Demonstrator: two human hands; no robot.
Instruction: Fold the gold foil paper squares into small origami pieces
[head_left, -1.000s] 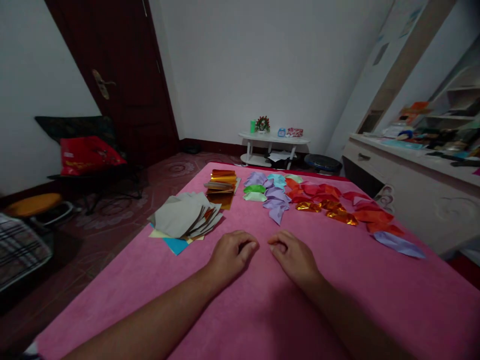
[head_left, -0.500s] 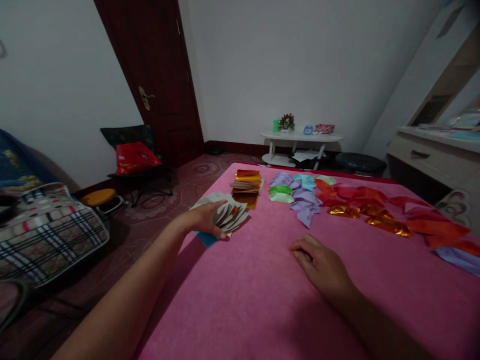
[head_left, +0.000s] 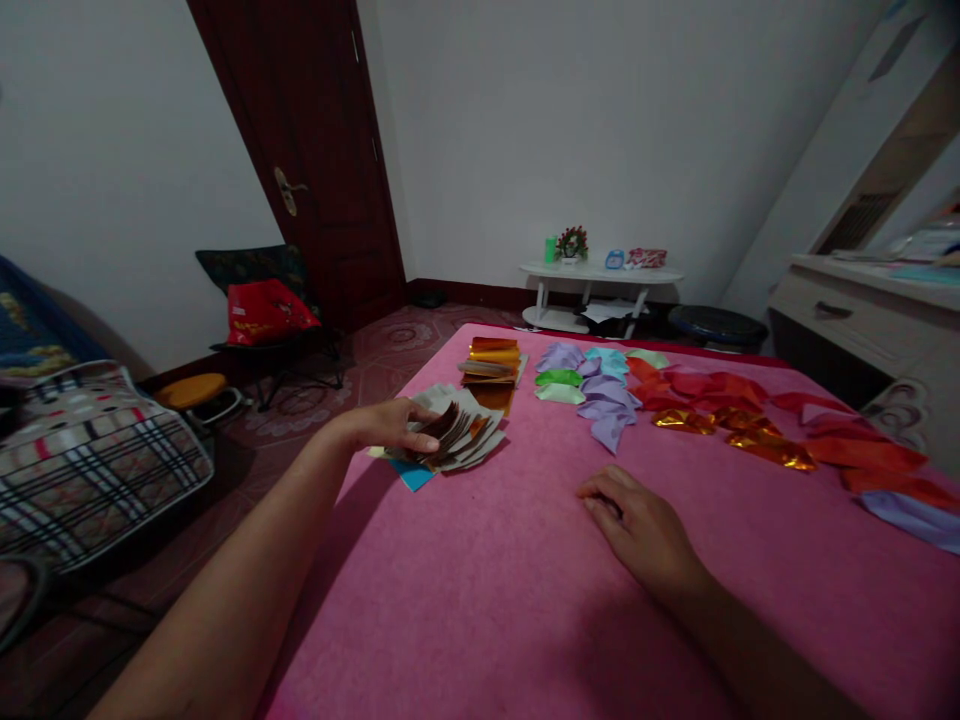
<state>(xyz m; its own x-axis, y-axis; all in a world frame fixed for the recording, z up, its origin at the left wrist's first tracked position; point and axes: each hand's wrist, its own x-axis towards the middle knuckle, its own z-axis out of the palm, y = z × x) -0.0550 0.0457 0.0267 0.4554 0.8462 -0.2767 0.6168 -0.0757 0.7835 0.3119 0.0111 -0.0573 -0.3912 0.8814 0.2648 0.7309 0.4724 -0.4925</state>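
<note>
My left hand [head_left: 401, 425] is at a fanned stack of grey-backed paper sheets [head_left: 480, 438] near the table's left edge. Its thumb presses on the near side of some sheets, which bend up at the fingers. A blue sheet [head_left: 414, 475] sticks out below this stack. Loosely curled, with nothing in it, my right hand [head_left: 637, 520] rests on the pink tablecloth [head_left: 480, 580]. Behind the stack lie folded gold foil sheets [head_left: 495, 350]. Beyond my right hand are purple folded papers [head_left: 606, 400], a green one [head_left: 559, 378] and shiny gold ones [head_left: 769, 450].
Red and orange folded papers [head_left: 720, 390] spread along the table's far right side. A white side table [head_left: 600, 270] stands by the wall, with a dark round stool [head_left: 716, 325] near it. On a chair at left sits a red bag [head_left: 270, 312].
My left hand has drawn back slightly to the left over the stack, and sheets now bend up at its thumb. My right hand stays put.
</note>
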